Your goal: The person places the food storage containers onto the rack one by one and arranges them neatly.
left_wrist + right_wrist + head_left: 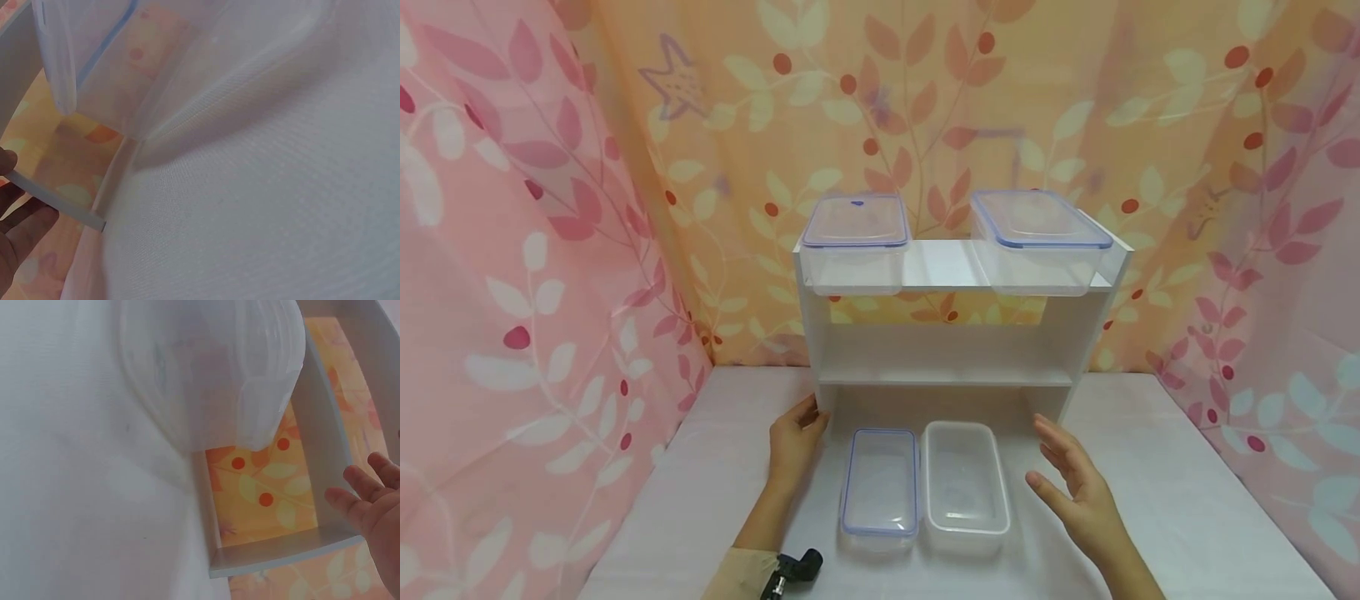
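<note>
Left sleeve (739,575): plain beige cloth; 1 straight cuff ending partway along the forearm;
Black device (803,567): worn beside the cuff; 1 rounded, knob-like end; small silvery detail below;
Right forearm (1127,562): bare where visible;

I see clear, smooth plastic in all four boxes: the upper left one (853,271), the upper right one (1041,268), the blue-rimmed one below (881,483) and its milky-rimmed neighbour (966,477). Their walls look slightly cloudy, with glossy highlights on the lower pair. The shelf (943,354) I touch has smooth, painted-looking boards with a faint sheen; whether wood or plastic lies beneath, I cannot tell. My counter (1165,483) has a matt cloth surface, its fine weave showing close up. The printed hangings (925,108) look like thin, softly creased cloth. My sleeve (737,573) is matt cloth; the wrist device (805,565) looks like dark plastic.
</note>
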Motion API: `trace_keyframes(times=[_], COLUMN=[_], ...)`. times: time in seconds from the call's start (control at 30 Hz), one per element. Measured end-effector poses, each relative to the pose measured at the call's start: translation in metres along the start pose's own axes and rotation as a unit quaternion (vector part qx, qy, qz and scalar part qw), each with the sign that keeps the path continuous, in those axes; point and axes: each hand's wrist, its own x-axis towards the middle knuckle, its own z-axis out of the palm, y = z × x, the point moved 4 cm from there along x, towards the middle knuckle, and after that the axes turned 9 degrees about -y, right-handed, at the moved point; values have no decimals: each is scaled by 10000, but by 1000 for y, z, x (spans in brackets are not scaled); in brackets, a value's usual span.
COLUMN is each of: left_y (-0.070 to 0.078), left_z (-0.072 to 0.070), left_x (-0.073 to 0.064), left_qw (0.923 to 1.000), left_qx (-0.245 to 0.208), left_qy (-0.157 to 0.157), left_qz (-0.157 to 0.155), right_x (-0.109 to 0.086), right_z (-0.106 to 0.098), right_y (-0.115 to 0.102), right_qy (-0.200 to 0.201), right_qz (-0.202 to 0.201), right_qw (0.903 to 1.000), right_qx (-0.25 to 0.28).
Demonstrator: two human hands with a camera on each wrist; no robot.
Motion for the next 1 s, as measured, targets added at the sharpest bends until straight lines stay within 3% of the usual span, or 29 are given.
trace_keyframes(times=[0.73,1.0], left_y=[0,1], left_z=[-1,-1], left_x=[-1,-1], left_qw=[9999,9998], left_qx=[119,138], left_qy=[-18,-12], left_qz=[-109,-109], right_x=[-20,-23], right_z=[22,31], right_y=[31,37], right_qy=[-1082,-1222], right_qz=[143,218], right_qw=[9939,9923], right_qx=[153,45])
